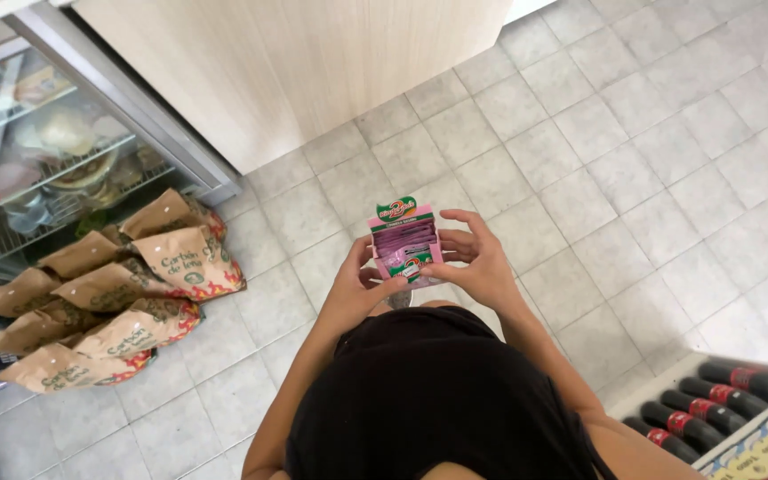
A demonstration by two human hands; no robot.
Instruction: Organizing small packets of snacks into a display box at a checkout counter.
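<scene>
L hand (355, 289) grips pink box (406, 242) at 7 o'clock | R hand (482, 258) clasps its 3 o'clock side, fingers curled | advice: keep box level, sachets stay inside | bags (108, 298) at 9 o'clock

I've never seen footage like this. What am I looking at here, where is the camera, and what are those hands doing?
There is no machine here: the camera sits on a person's head and looks straight down, so you see their own dark top, arms and the tiled floor. Both hands hold a small pink display box filled with purple sachets. The left hand grips its lower left side with the thumb on the front; the right hand wraps around its right side. On the floor to the left lies a pile of brown paper bags, beside a glass-door fridge. At the lower right, dark bottles lie in a row on a shelf. A pale wooden counter stands ahead.
</scene>
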